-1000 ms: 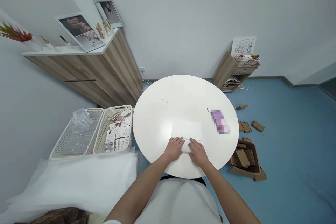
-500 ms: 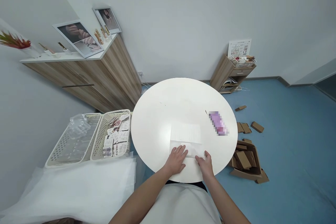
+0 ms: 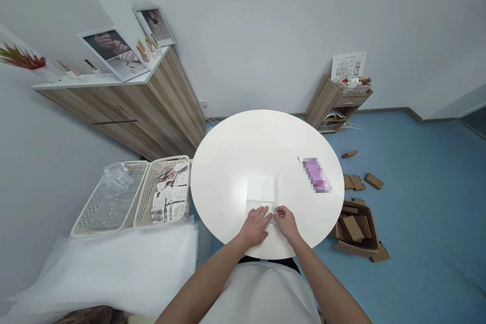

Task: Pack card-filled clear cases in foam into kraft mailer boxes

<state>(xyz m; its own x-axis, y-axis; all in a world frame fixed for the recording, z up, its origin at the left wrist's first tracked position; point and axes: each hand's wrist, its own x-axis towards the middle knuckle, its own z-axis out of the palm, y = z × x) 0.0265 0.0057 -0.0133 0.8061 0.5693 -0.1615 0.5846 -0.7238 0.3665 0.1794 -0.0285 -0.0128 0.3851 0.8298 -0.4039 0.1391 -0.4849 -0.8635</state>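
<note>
Floor [image 3: 425, 172]: blue, smooth, carrying loose brown cardboard pieces to your right. Wood-grain cabinet [image 3: 129, 116]: boxy, with a white top, beyond the table to the left. Table [image 3: 224, 172]: smooth, white, rounded, with a glossy reflection near your work.

Pile of white sheets [image 3: 132, 263]: thin, soft-looking, layered at your left. Beyond it stand 2 white perforated baskets, side by side. The left basket [image 3: 84, 220] holds clear plastic; the right basket [image 3: 142, 207] holds printed cards. Open carton [image 3: 355, 249]: brown cardboard, on the floor right of the table, filled with cardboard pieces.

White sheet [image 3: 260, 188]: on the near half of the table, directly in front of you, its far part extending beyond your fingertips. It is thin and roughly rectangular, with faint lines across the far part, a crosswise edge near the middle and a paler, see-through strip along the right side.

Your left hand [image 3: 255, 226] is open, palm down, fingers spread over the sheet's near part. Your right hand [image 3: 284, 221] has its fingers bent, tips at the sheet's near right side; whether they grip it cannot be determined. Pixelated purple item [image 3: 317, 174]: roughly oblong, on the table, apart from the sheet and beyond your right hand.
</note>
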